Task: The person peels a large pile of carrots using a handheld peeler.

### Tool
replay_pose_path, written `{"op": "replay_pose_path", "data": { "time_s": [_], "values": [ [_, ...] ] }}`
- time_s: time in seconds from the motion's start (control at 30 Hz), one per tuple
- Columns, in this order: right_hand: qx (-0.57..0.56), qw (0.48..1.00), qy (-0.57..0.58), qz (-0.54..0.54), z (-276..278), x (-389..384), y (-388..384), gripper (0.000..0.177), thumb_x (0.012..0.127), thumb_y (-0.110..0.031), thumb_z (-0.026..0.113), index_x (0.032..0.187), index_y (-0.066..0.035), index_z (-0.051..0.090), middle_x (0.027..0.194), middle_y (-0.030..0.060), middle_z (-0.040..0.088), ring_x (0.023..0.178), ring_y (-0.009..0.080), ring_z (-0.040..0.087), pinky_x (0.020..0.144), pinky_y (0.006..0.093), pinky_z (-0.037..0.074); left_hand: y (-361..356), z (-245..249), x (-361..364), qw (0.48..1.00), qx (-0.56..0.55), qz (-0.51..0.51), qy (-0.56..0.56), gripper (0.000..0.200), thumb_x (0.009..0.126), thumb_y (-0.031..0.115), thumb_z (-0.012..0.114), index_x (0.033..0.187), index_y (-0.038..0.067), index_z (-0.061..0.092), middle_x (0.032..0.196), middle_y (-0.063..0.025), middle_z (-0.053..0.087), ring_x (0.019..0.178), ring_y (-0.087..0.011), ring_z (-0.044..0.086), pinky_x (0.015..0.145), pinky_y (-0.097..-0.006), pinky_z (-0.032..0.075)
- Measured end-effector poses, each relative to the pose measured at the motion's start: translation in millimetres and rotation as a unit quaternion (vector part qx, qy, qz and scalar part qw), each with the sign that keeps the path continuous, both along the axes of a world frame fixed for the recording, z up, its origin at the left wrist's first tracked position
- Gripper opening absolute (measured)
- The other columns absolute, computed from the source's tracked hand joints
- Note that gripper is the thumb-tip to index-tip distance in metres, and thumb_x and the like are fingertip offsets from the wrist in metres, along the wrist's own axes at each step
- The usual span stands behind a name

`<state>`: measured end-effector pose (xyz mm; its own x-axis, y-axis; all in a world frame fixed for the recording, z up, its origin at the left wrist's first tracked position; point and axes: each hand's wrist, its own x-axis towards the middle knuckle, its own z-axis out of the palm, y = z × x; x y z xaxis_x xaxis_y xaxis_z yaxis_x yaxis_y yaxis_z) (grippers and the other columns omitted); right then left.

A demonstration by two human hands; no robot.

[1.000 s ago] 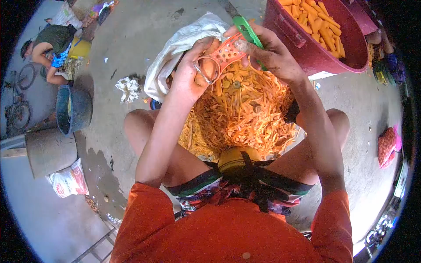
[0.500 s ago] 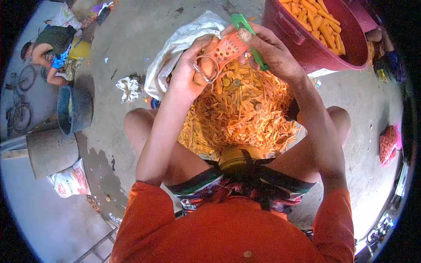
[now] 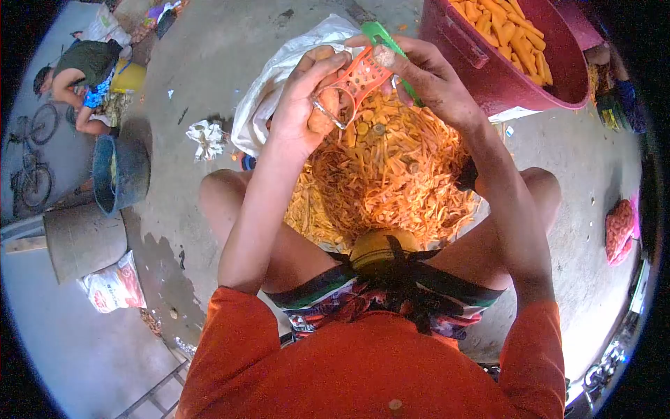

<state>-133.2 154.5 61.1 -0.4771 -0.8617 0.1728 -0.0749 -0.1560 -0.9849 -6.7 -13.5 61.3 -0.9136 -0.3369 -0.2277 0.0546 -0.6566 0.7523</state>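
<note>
My left hand (image 3: pixel 296 105) is closed around a carrot (image 3: pixel 323 117), holding it above the peelings. In my right hand (image 3: pixel 440 87) is an orange peeler (image 3: pixel 363 78) with a holed handle; its metal blade lies against the carrot. A green plastic strip (image 3: pixel 377 33) crosses the handle's far end, partly covered by my right fingers. Below both hands lies a large heap of orange peelings (image 3: pixel 398 174), with some cut carrot ends on top. Behind my left hand is a white sack (image 3: pixel 269 73), lying crumpled.
A dark red tub (image 3: pixel 453 59) of peeled carrots (image 3: pixel 516 42) stands at the upper right. On the left are a blue-green bucket (image 3: pixel 125 174), a bent-over person (image 3: pixel 80 73) and a bicycle (image 3: pixel 33 167). A pink mesh bag (image 3: pixel 620 230) lies at the right.
The carrot and the peeler have shifted slightly against each other, and the left fingers now sit a little differently around the carrot. The right hand keeps its hold.
</note>
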Motion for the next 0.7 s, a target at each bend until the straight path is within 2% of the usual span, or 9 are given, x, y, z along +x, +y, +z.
{"op": "replay_pose_path", "data": {
  "time_s": [0.1, 0.33, 0.4, 0.43, 0.5, 0.53, 0.6, 0.63, 0.7],
  "values": [
    [0.009, 0.999, 0.040, 0.006, 3.3, -1.5, 1.1, 0.040, 0.100, -0.040, 0.062, 0.130, -0.013, 0.066, 0.090, -0.0046, 0.064, 0.072, 0.0039, 0.053, 0.055, 0.0208, 0.039, -1.6, 1.0, 0.1, 1.000, 0.007, -0.009, 0.013, 0.029, 0.091, 0.012, 0.069, 0.115, 0.007, 0.052, 0.107, -0.0064, 0.064, 0.100, -0.0179, 0.065, 0.083, -0.0340, 0.055],
    [0.013, 0.998, 0.053, 0.003, 4.4, 0.7, 2.3, 0.043, 0.099, -0.041, 0.062, 0.131, -0.012, 0.065, 0.092, -0.0034, 0.064, 0.072, 0.0044, 0.052, 0.055, 0.0209, 0.039, -9.0, -9.1, -1.5, 1.000, 0.001, -0.005, 0.019, 0.027, 0.091, 0.009, 0.068, 0.113, 0.008, 0.052, 0.106, -0.0065, 0.065, 0.101, -0.0186, 0.065, 0.082, -0.0323, 0.057],
    [0.030, 0.997, 0.068, 0.014, 2.5, -2.9, 2.6, 0.041, 0.101, -0.036, 0.061, 0.131, -0.009, 0.064, 0.098, -0.0013, 0.065, 0.081, 0.0058, 0.056, 0.063, 0.0222, 0.045, -10.0, -8.4, -1.9, 1.000, -0.002, -0.007, 0.008, 0.027, 0.091, 0.009, 0.068, 0.113, 0.007, 0.052, 0.103, -0.0074, 0.066, 0.095, -0.0175, 0.066, 0.079, -0.0313, 0.058],
    [0.030, 0.997, 0.067, 0.015, 0.6, -2.7, 1.7, 0.041, 0.101, -0.036, 0.061, 0.131, -0.009, 0.064, 0.098, -0.0013, 0.065, 0.081, 0.0058, 0.056, 0.063, 0.0222, 0.045, -9.2, -8.9, -2.6, 1.000, -0.001, -0.007, 0.006, 0.027, 0.091, 0.009, 0.068, 0.113, 0.007, 0.052, 0.103, -0.0074, 0.066, 0.095, -0.0175, 0.066, 0.079, -0.0313, 0.058],
    [-0.047, 0.993, 0.104, 0.012, -1.8, -0.2, -0.2, 0.037, 0.102, -0.027, 0.060, 0.131, -0.004, 0.062, 0.106, 0.0025, 0.066, 0.096, 0.0091, 0.058, 0.079, 0.0261, 0.050, -3.0, -2.3, -5.5, 0.999, 0.028, 0.007, 0.022, 0.024, 0.092, 0.010, 0.068, 0.111, 0.006, 0.054, 0.100, -0.0077, 0.065, 0.086, -0.0155, 0.065, 0.075, -0.0304, 0.058],
    [-0.047, 0.994, 0.103, 0.013, -3.8, 0.7, 0.7, 0.037, 0.102, -0.027, 0.060, 0.131, -0.004, 0.062, 0.106, 0.0025, 0.066, 0.096, 0.0091, 0.058, 0.079, 0.0261, 0.050, -3.3, -1.9, -4.8, 0.999, 0.028, 0.009, 0.021, 0.024, 0.092, 0.010, 0.068, 0.111, 0.006, 0.054, 0.100, -0.0077, 0.065, 0.086, -0.0155, 0.065, 0.075, -0.0304, 0.058],
    [-0.097, 0.987, 0.127, -0.011, -8.9, 3.1, 4.4, 0.034, 0.102, -0.019, 0.060, 0.130, 0.000, 0.060, 0.114, 0.0061, 0.066, 0.107, 0.0128, 0.058, 0.094, 0.0311, 0.048, -7.0, -4.5, -4.1, 1.000, 0.013, 0.000, 0.003, 0.023, 0.092, 0.012, 0.066, 0.110, 0.006, 0.053, 0.100, -0.0085, 0.065, 0.082, -0.0147, 0.064, 0.074, -0.0304, 0.059],
    [-0.097, 0.987, 0.126, -0.009, -10.5, 0.0, 2.6, 0.034, 0.102, -0.019, 0.060, 0.130, 0.000, 0.060, 0.114, 0.0061, 0.066, 0.107, 0.0128, 0.058, 0.094, 0.0311, 0.048, -9.2, -5.3, -4.6, 1.000, 0.014, 0.001, 0.002, 0.023, 0.092, 0.012, 0.066, 0.110, 0.006, 0.053, 0.100, -0.0085, 0.065, 0.082, -0.0147, 0.064, 0.074, -0.0304, 0.059],
    [-0.039, 0.983, 0.173, 0.051, -11.0, -6.7, -3.1, 0.034, 0.102, -0.017, 0.059, 0.132, -0.001, 0.059, 0.127, 0.0064, 0.057, 0.113, 0.0142, 0.054, 0.098, 0.0296, 0.043, -13.2, -9.0, -5.4, 1.000, 0.009, -0.013, -0.011, 0.023, 0.092, 0.011, 0.064, 0.111, 0.006, 0.053, 0.100, -0.0093, 0.065, 0.082, -0.0154, 0.064, 0.076, -0.0320, 0.059]
  ]
}}
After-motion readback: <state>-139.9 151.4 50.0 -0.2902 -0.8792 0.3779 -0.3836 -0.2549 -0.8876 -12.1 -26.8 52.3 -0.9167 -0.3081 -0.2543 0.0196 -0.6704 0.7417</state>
